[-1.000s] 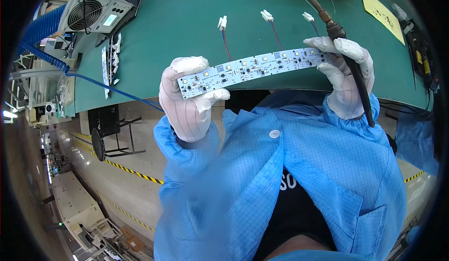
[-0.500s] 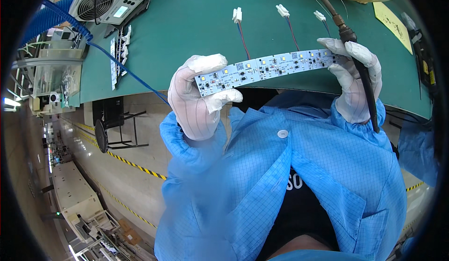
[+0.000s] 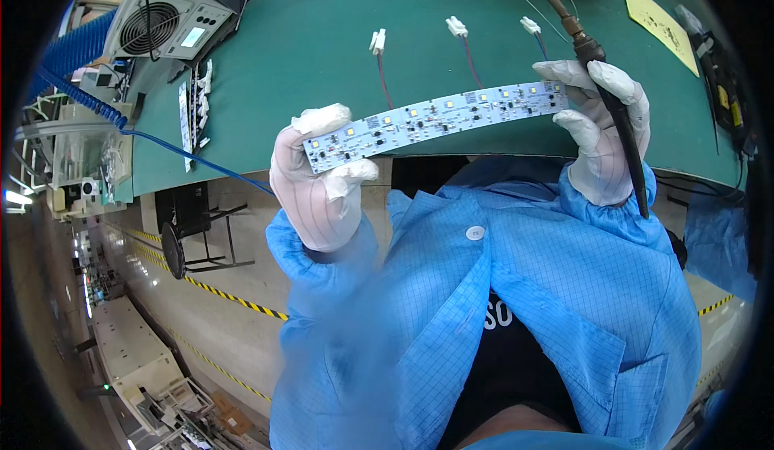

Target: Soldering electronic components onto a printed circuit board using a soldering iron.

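Long narrow white LED circuit strip [image 3: 435, 119] held level above green bench mat [image 3: 306, 55]. Gloved left hand [image 3: 322, 180] pinches left end; gloved right hand [image 3: 597, 127] pinches right end, also gripping dark soldering iron [image 3: 617, 119].

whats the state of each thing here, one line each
left hand: gloved, gripping the left end of the strip
right hand: gloved, holding the strip's right end and the soldering iron
LED strip board: held up level between both hands, component side up, LEDs unlit
soldering iron: gripped in the right hand, tip hidden
three wire connectors: lying loose on the green mat
fan unit: on the bench, display lit
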The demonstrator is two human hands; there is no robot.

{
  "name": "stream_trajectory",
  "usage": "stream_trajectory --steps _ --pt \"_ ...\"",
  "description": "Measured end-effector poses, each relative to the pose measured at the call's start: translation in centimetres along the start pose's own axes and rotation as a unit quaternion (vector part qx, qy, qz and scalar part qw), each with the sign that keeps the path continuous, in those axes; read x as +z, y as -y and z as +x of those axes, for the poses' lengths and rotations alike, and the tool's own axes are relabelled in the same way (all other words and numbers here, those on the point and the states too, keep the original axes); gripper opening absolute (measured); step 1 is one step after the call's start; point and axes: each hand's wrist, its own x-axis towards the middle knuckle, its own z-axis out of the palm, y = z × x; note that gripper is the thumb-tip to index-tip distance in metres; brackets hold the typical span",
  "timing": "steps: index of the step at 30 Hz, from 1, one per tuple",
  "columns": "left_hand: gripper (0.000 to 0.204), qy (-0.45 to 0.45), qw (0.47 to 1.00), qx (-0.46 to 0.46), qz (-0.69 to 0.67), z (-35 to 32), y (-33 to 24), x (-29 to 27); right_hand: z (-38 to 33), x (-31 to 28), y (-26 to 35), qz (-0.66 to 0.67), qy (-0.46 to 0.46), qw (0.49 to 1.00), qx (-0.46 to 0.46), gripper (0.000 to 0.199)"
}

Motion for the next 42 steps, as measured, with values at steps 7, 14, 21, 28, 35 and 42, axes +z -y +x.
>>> stream_trajectory --steps 7,14,21,28,35,42 --pt "0.076 0.005 0.995 0.01 0.103 0.0 0.3 -0.1 0.0 0.1 -0.1 -0.003 -0.003 1.0 0.001 0.04" --pt "0.076 -0.043 0.995 -0.061 0.064 0.1 0.1 0.2 -0.1 -0.6 -0.7 -0.039 0.002 0.999 0.013 0.03" --pt "0.071 -0.025 0.998 -0.051 0.033 0.1 0.0 0.1 -0.3 -0.5 -0.6 -0.046 -0.002 0.999 0.024 0.029" --pt "0.067 -0.042 0.996 -0.067 0.038 0.0 -0.1 0.2 -0.3 -0.4 -0.6 -0.001 -0.016 0.999 0.034 0.03" --pt "0.066 -0.057 0.995 -0.07 0.046 -0.1 -0.1 0.0 -0.4 -0.5 -0.4 -0.001 -0.006 0.998 0.061 0.027" --pt "0.068 -0.014 1.0 -0.021 -0.019 0.5 -0.4 -0.4 -0.1 -1.0 0.0 0.027 0.031 0.999 -0.003 0.032"
